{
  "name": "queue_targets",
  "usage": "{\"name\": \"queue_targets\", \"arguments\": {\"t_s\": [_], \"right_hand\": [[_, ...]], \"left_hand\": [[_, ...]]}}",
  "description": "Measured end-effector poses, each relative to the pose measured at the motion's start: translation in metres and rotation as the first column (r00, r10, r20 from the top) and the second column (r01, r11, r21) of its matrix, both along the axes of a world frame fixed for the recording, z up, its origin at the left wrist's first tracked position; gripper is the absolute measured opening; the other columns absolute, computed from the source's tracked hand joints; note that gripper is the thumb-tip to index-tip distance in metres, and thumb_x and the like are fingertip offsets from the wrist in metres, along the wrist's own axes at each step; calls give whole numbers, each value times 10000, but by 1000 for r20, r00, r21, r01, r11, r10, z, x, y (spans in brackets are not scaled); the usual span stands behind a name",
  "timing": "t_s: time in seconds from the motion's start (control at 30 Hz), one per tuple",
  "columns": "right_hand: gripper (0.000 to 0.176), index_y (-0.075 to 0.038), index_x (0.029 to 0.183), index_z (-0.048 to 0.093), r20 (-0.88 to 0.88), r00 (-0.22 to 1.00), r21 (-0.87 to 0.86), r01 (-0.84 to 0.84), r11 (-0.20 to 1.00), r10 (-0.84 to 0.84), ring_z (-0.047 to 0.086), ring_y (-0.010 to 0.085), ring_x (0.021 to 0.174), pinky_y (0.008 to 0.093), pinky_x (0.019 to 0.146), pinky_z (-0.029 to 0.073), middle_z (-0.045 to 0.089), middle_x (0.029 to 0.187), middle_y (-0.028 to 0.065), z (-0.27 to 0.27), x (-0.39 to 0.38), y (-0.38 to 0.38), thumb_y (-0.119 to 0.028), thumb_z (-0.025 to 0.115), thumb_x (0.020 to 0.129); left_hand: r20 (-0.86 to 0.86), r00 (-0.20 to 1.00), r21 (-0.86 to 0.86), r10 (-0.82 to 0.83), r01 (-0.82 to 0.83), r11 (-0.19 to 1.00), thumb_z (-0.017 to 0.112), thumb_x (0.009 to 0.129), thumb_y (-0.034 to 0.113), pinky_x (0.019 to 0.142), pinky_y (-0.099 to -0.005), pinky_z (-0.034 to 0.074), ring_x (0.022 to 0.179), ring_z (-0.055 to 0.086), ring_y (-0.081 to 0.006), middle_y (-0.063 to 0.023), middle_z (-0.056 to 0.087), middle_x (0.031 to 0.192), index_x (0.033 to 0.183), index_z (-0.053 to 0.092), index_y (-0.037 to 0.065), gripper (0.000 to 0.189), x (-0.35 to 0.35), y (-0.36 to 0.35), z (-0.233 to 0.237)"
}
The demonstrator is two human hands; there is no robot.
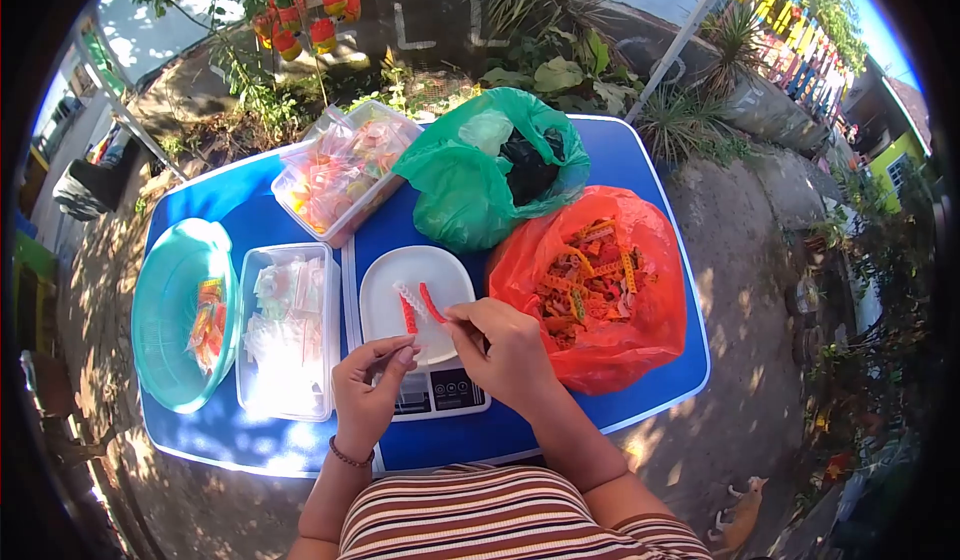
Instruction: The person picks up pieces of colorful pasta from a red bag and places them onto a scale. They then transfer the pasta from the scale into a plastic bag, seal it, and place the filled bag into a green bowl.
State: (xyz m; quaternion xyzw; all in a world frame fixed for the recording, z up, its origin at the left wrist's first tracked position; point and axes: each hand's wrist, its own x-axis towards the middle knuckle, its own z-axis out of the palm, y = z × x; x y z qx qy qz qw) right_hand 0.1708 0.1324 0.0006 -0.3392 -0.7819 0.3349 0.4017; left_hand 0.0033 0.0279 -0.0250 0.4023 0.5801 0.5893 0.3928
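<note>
My right hand (pixel 500 345) pinches a short red strip (pixel 431 302) over the white plate (pixel 375 275) of a kitchen scale. My left hand (pixel 370 385) has thumb and forefinger pressed together at the plate's lower left edge; what they hold is too small to name. Between the hands, a red strip (pixel 408 313) and a clear whitish strip (pixel 410 296) are over the plate. The scale's dark button panel (pixel 452 390) shows below the plate, partly behind my hands. Right of the scale, an open red plastic bag (pixel 640 345) holds many red, orange and yellow strips.
A teal basin (pixel 160 315) with small packets stands at the far left of the blue table (pixel 610 145). Beside it is a clear tub (pixel 330 360) of small plastic bags. Behind are a tub of filled packets (pixel 345 225) and a green bag (pixel 450 200).
</note>
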Motion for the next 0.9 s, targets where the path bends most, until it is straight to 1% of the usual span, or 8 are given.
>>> {"name": "queue_targets", "arguments": {"t_s": [0.1,0.2,0.3,0.43,0.53,0.63,0.83,0.9], "right_hand": [[152,37,1011,707,6,986,161,165,973,-168,687,265,728,347,666,549,697,850,161,16,38,6,5,726,864],[166,37,1026,709,64,911,73,404,912,-408,708,258,752,340,693,563,715,888,157,23,83,12,18,722,862],[167,42,1032,707,143,805,88,569,818,-576,730,279,796,356,731,578,726,924,163,24,126,12,34,701,866],[216,58,1100,686,248,748,98,613,784,-616,721,358,911,425,820,576,719,1002,203,20,154,17,38,637,891],[266,60,1153,665,300,720,269,566,779,-626,700,386,937,465,848,562,710,1006,216,12,147,31,32,608,895],[301,-20,1207,689,460,729,196,474,859,-507,704,401,958,455,871,559,721,1001,230,3,139,50,-4,602,919],[235,-128,1140,737,755,442,260,477,839,-485,696,373,848,479,824,538,722,859,189,-20,125,77,-171,641,930],[214,-121,1095,753,711,491,291,447,846,-504,692,375,807,480,811,544,716,841,185,-21,129,75,-152,679,896]], "left_hand": [[-9,990,55,-142,142,988,683,982,57,852,-273,577,938,741,-158,-121,773,1030,1131,740,-26,180,20,23,3],[39,929,130,-367,359,924,616,1009,7,907,-328,597,1032,726,-193,-156,751,1117,1164,706,-52,188,49,50,13],[24,885,176,-464,454,874,606,1006,-11,1007,-335,535,1145,690,-205,-166,714,1243,1190,709,-34,212,75,63,13],[72,842,185,-535,516,837,613,1013,29,1059,-338,487,1264,626,-216,-189,661,1356,1252,703,-9,259,92,69,11],[37,835,183,-549,534,825,612,1021,60,1077,-346,474,1295,604,-221,-198,641,1387,1281,695,-4,280,94,72,11],[24,833,170,-553,542,823,613,1025,76,1086,-353,470,1309,595,-227,-201,628,1404,1288,694,-1,286,93,71,10],[69,834,127,-547,536,834,611,1026,81,1087,-361,473,1337,574,-233,-202,605,1434,1282,697,-3,283,88,66,9],[76,837,127,-542,531,838,611,1027,83,1085,-363,476,1336,576,-232,-203,608,1429,1282,696,-6,284,86,65,8]]}}
